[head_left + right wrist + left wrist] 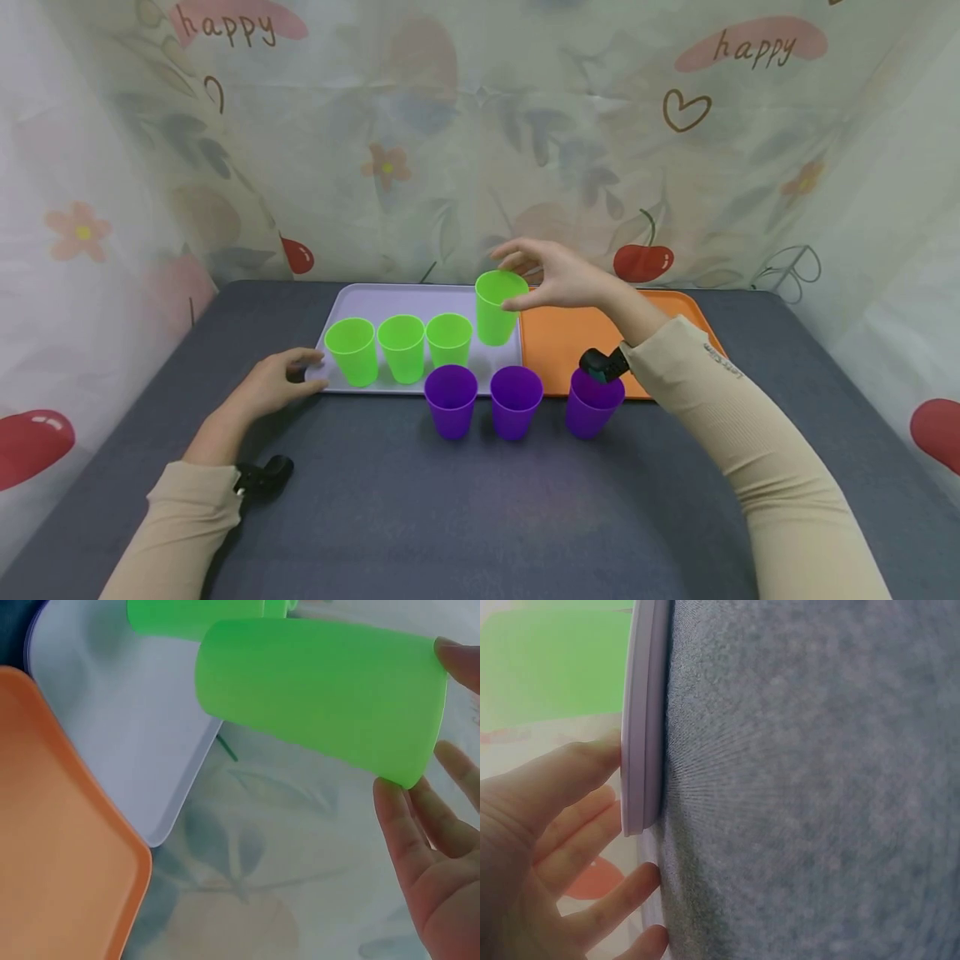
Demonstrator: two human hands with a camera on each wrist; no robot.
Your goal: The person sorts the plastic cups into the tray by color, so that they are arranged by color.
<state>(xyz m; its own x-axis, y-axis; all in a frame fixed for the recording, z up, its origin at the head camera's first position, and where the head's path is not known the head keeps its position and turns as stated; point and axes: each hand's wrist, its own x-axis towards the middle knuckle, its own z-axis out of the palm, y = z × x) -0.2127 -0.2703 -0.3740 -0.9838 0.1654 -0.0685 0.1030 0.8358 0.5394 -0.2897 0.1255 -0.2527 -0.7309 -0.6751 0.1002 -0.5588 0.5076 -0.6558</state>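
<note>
My right hand (566, 277) pinches the rim of a green cup (495, 323) between thumb and fingers. The cup is upright, over the right end of the lavender tray (405, 297). In the right wrist view the thumb lies on one side of the cup (315, 697) and the fingertips (390, 796) on the other. Three more green cups (356, 358) stand in a row on that tray. My left hand (262, 385) is at the tray's front left corner, fingers loosely spread, thumb against the rim (639, 720) in the left wrist view.
An orange tray (555, 346) adjoins the lavender one on the right, partly under my right forearm. Three purple cups (452, 404) stand along the trays' front edge on the dark grey table (450, 517). A printed curtain (480, 167) hangs behind and at both sides.
</note>
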